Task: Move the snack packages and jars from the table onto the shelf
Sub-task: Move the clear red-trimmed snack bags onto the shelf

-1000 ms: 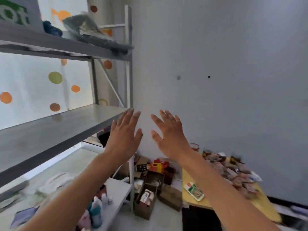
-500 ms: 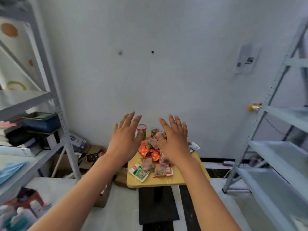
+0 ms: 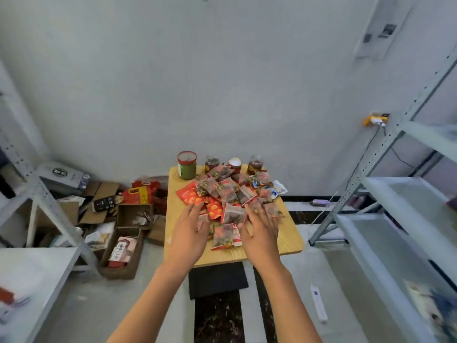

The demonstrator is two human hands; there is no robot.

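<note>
Both arms are out in front and reaching down: the left hand (image 3: pixel 188 227) and the right hand (image 3: pixel 262 229) come in side by side over the near half of the small wooden table (image 3: pixel 288 240), fingers straight and spread, nothing held in either one. A second ago those same hands were up by the grey shelf on the left with palms empty; since then the view has swung round to the table and closed in, so this reads as the return trip for another load. Just ahead of the fingertips lies the heap of snack packets (image 3: pixel 228 194), red and clear wrappers piled loosely across the middle of the tabletop, and one packet (image 3: pixel 225 235) sits apart at the near edge, right between the two hands. The fingertips look to be at the edge of the pile, though the blur makes it hard to say whether they are touching it yet. Behind the heap, along the far edge by the wall, stand the jars: a tall green one with a red rim (image 3: pixel 186 165) and three smaller ones (image 3: pixel 234 162) to its right. So plenty of stock is left on the table, and the likely next move is a two-handed scoop of packets. Far right, a metal rack (image 3: pixel 385 154) runs up the frame.
</note>
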